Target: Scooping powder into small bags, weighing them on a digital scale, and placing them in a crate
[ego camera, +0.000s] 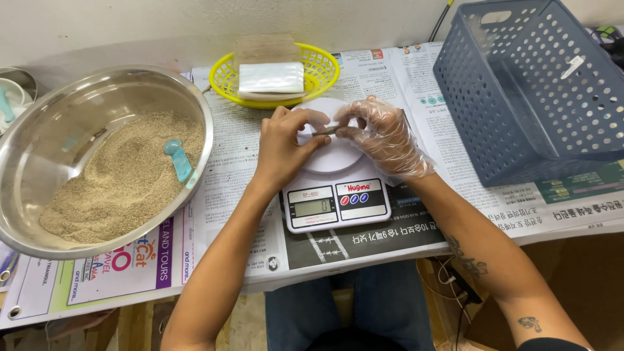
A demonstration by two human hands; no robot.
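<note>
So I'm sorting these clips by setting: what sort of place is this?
Probably a small home or workshop packing bench. A digital kitchen scale sits on newspaper, a steel bowl holds tan grain with a scoop, and a yellow basket holds small clear bags.

glossy metal bowl (pixel 39 162), perforated plastic basket (pixel 520 97)

Table (pixel 214 305): wooden, only its front edge shows, the top covered with newspaper (pixel 455 201).
Left: big metal bowl (pixel 39 130) of sandy grain with a blue scoop (pixel 179 159) in it.
Middle: white kitchen scale (pixel 335 195) on the newspaper.
Back: yellow plastic basket (pixel 322 68) against the wall, holding clear bags.
Right: grey-blue perforated basket (pixel 520 97), tilted.
</note>
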